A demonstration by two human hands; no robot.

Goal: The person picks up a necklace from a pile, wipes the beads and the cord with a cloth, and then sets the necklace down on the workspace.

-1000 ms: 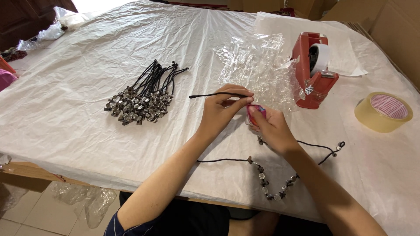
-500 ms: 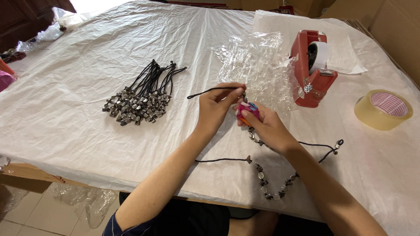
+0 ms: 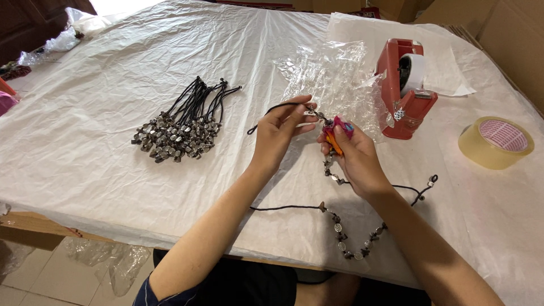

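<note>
A white plastic sheet [image 3: 113, 68] covers the whole table, wrinkled and bare over most of its left half. On the far right side a sheet of white paper [image 3: 447, 68] lies flat under the red tape dispenser [image 3: 403, 93], which stands upright and holds a roll of white tape in its well. Just left of the dispenser, touching its base, lies a crumpled heap of clear plastic bags [image 3: 334, 79]; whether anything is in them cannot be told. Near the right edge, well apart from the dispenser, a roll of clear packing tape [image 3: 496, 141] lies flat on its side. To the left of the hands, a bundle of black cords with metal beads [image 3: 178, 127] lies in a fan, beads toward the near side, cord ends toward the far side. Near the front edge, under the right forearm, a loose beaded cord [image 3: 351, 229] curves across the sheet. The left hand [image 3: 277, 136] is raised over the table with fingers pinched on a black cord [image 3: 272, 110], whose free end trails off to the left. The right hand [image 3: 354, 161] is closed around a small pink and orange lighter [image 3: 335, 133], held just beside the beaded end of that cord, while a string of beads hangs below the palm.
</note>
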